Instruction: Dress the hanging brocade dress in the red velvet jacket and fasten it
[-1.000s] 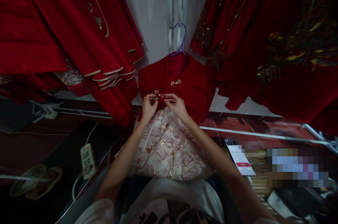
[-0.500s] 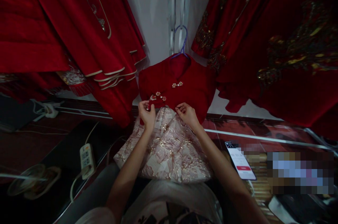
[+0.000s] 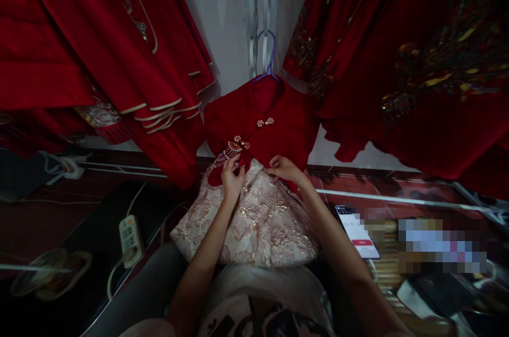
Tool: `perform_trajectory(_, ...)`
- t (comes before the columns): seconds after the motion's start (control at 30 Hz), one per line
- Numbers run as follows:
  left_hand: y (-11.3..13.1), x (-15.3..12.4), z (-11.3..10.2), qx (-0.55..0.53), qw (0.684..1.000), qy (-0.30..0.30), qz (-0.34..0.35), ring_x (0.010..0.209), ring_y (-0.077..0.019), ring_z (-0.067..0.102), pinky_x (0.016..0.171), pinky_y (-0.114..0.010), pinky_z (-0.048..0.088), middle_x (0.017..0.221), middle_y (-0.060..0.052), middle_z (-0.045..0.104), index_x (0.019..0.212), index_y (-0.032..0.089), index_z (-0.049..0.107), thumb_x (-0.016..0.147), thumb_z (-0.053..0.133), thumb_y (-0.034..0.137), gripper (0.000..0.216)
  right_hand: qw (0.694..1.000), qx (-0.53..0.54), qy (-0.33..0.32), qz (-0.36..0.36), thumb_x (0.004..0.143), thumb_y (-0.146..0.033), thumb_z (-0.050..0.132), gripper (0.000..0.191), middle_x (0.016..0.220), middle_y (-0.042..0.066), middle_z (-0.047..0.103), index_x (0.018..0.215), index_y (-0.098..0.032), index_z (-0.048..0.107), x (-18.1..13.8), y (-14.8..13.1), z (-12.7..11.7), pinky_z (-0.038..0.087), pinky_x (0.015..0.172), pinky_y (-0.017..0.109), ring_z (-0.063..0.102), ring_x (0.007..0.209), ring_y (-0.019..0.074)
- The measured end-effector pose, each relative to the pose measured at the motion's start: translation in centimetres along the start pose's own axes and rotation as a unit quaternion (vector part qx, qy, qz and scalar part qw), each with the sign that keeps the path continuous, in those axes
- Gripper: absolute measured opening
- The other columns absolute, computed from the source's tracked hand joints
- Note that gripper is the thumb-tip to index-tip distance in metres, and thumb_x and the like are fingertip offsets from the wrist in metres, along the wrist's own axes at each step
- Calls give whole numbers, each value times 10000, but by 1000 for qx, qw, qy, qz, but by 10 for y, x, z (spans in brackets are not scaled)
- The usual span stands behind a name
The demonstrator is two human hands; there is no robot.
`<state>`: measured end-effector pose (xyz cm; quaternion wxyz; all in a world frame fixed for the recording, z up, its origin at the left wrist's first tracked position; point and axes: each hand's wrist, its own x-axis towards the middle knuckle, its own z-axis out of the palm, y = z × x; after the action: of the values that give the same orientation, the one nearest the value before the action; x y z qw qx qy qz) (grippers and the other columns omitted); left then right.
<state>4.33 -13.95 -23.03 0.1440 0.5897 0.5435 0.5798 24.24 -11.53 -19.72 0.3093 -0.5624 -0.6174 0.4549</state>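
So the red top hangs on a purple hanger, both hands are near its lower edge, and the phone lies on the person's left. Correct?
Not quite: the head view shows the phone on the person's right. The red top does hang on a purple hanger, with the left hand and right hand near its lower edge.

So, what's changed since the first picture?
The left hand has moved slightly down from the lower clasp, the right hand down and rightward, to the lower edge of the red top. The fringed ornament, mostly hidden then, now shows. The top still hangs on the purple hanger.
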Motion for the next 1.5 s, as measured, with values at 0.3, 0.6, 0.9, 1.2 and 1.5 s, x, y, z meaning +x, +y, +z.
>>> perform_trajectory(0.3,-3,9,-17,57,995,70,-32,647,-124,559,662,-253,477,723,12,587,882,189,573,740,659,230,171,963,169,-191,-83,633,-242,671,295,694,-64,547,812,-198,440,-33,-49,-2,422,460,186,527,491,63)
perform_trajectory(0.6,0,5,-15,-51,997,-48,-29,801,-149,656,781,-292,531,865,-38,694,921,173,653,733,625,194,191,974,11,106,-202,629,-61,623,250,948,55,624,846,-164,554,-2,-45,68,510,643,205,611,690,89)
perform_trajectory(0.9,-1,2,-19,-125,985,-59,-100,848,-184,693,842,-340,550,942,-92,734,968,142,706,754,686,373,316,976,90,93,-178,769,-165,628,88,842,38,677,857,-160,623,2,-36,65,531,719,235,644,745,111)
perform_trajectory(1.2,-3,4,-27,-146,979,-100,-96,930,-196,694,917,-365,533,1011,-89,732,981,160,728,784,660,370,296,971,73,128,-186,778,-257,649,110,851,46,678,837,-166,629,3,-35,71,529,698,242,646,731,126)
perform_trajectory(1.5,-17,7,-20,-92,987,-126,-47,829,-166,668,803,-318,534,896,-72,706,930,156,660,801,614,287,189,962,22,105,-249,818,-226,583,86,920,43,635,885,-173,588,1,-27,67,529,707,223,644,762,110)
